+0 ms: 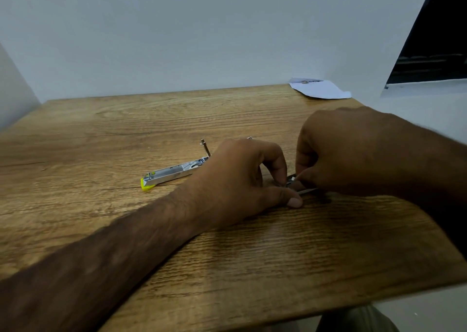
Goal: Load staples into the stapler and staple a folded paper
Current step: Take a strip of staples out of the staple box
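A stapler (171,175) with a yellow tip and a silver metal top lies opened flat on the wooden table (151,129), its arm stretched to the left. My left hand (242,177) rests over the stapler's right part, fingers curled down on it. My right hand (353,152) sits just to the right, thumb and fingertips pinched on a thin silver strip of staples (300,188) at the stapler's channel. The meeting point is mostly hidden by both hands. A folded white paper (321,89) lies at the table's far right edge.
A white wall stands behind the table and a white panel rises at the left. A dark opening shows at the top right. The table's front edge runs close to my body, low in the view.
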Demonstrator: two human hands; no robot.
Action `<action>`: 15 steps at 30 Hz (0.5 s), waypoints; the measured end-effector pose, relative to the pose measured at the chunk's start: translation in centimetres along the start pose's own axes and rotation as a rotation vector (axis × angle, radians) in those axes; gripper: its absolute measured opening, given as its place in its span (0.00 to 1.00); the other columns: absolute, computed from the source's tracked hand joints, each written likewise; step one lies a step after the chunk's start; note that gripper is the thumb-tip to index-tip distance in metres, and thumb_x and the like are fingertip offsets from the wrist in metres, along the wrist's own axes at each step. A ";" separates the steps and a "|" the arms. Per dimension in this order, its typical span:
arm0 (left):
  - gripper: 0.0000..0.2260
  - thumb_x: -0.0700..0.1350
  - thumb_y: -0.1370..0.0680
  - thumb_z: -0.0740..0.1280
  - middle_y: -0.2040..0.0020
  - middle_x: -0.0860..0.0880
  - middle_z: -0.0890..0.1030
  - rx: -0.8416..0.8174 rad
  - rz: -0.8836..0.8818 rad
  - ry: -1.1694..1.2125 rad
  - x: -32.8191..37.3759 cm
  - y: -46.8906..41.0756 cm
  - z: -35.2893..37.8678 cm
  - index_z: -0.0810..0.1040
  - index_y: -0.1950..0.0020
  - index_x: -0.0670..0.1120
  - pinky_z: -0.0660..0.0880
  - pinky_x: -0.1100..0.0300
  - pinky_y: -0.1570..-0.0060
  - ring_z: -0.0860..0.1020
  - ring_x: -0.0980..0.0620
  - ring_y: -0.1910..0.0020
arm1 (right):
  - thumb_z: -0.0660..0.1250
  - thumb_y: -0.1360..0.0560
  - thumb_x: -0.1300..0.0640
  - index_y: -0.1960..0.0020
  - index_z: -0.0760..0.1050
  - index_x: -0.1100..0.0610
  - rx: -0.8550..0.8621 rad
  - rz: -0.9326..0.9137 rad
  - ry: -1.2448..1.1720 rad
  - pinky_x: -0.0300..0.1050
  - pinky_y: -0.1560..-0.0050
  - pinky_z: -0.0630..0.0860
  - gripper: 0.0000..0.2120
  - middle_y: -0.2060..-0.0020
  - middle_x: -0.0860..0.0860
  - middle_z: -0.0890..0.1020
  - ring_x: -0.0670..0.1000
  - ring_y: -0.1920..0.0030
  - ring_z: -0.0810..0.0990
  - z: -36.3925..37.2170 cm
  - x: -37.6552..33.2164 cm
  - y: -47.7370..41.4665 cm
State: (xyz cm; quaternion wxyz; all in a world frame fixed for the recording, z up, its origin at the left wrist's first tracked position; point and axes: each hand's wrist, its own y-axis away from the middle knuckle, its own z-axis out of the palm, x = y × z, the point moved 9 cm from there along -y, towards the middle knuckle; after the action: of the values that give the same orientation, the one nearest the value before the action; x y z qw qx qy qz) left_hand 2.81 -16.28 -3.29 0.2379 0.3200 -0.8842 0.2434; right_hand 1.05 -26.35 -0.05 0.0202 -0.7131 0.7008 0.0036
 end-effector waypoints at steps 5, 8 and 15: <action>0.12 0.55 0.34 0.81 0.69 0.77 0.75 0.001 0.010 -0.005 0.2 0.1 0.0 0.82 0.59 0.52 0.68 0.76 0.70 0.76 0.66 0.71 | 0.75 0.31 0.44 0.63 0.83 0.46 -0.017 0.047 -0.055 0.43 0.62 0.77 0.07 0.62 0.42 0.84 0.44 0.59 0.79 -0.5 0.3 0.6; 0.12 0.55 0.33 0.81 0.68 0.77 0.75 -0.008 0.008 -0.006 0.1 0.0 0.1 0.81 0.59 0.53 0.68 0.75 0.70 0.76 0.65 0.71 | 0.75 0.33 0.45 0.65 0.83 0.45 0.032 0.050 -0.095 0.40 0.65 0.75 0.05 0.64 0.42 0.85 0.41 0.61 0.80 -1.3 0.6 0.9; 0.12 0.56 0.33 0.81 0.67 0.77 0.75 0.003 0.011 -0.004 0.1 0.1 0.1 0.81 0.59 0.54 0.69 0.76 0.70 0.77 0.65 0.70 | 0.77 0.35 0.49 0.61 0.82 0.42 0.069 -0.018 -0.211 0.40 0.61 0.78 0.05 0.68 0.36 0.85 0.36 0.67 0.82 -1.3 0.8 0.8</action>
State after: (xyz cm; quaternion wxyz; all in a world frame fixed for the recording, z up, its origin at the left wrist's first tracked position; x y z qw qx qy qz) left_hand 2.67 -16.31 -3.30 0.2342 0.3163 -0.8859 0.2454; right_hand 0.23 -27.16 1.23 0.1184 -0.7138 0.6881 0.0546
